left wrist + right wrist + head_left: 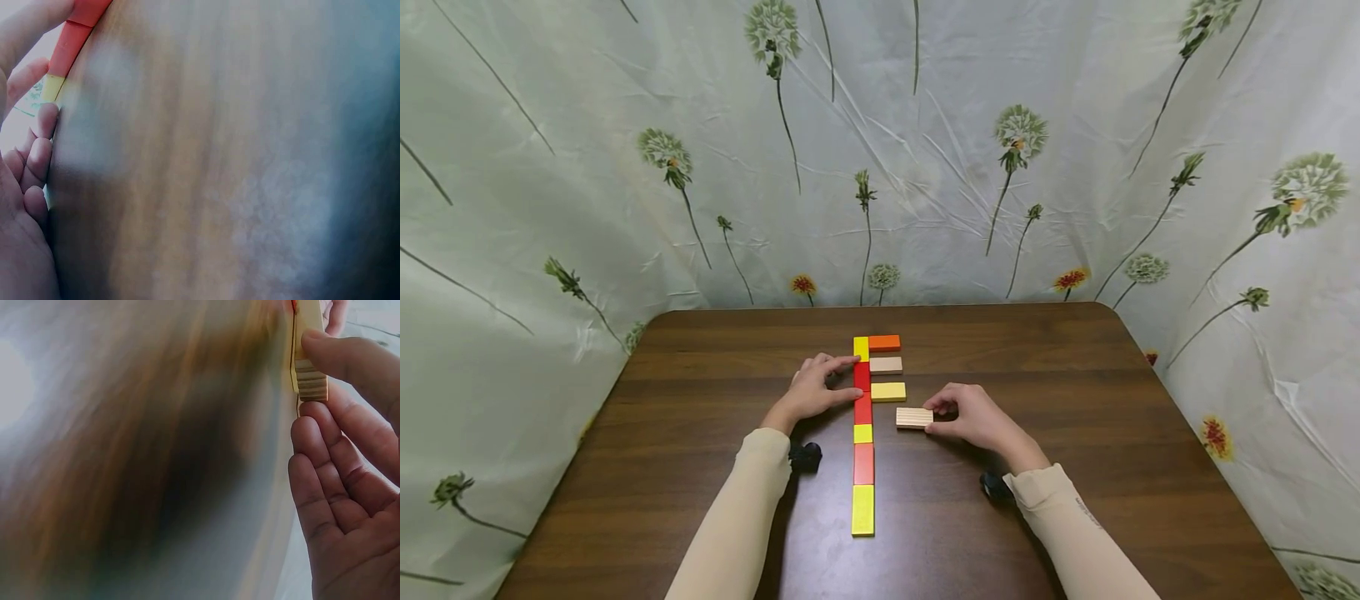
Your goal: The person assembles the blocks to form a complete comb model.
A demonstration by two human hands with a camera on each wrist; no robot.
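In the head view, my right hand [976, 419] pinches a plain wooden block [913, 418] by its right end, between thumb and fingers. The right wrist view shows the grooved end of that plain wooden block [312, 381]. My left hand [811, 390] touches the left side of a column of flat blocks with thumb and index finger, at the upper red block [862, 375] and the lower red block [862, 408]. Right of the column lie an orange block [884, 342], a pale wooden block [886, 365] and a light yellow block [888, 392], each sideways against it.
The column's top is a yellow block [861, 346]. Below the reds come a small yellow block [863, 433], a salmon block [863, 463] and a longer yellow block [862, 510]. Everything lies on a dark brown wooden table [700, 467]. A dandelion-print curtain [925, 192] hangs behind.
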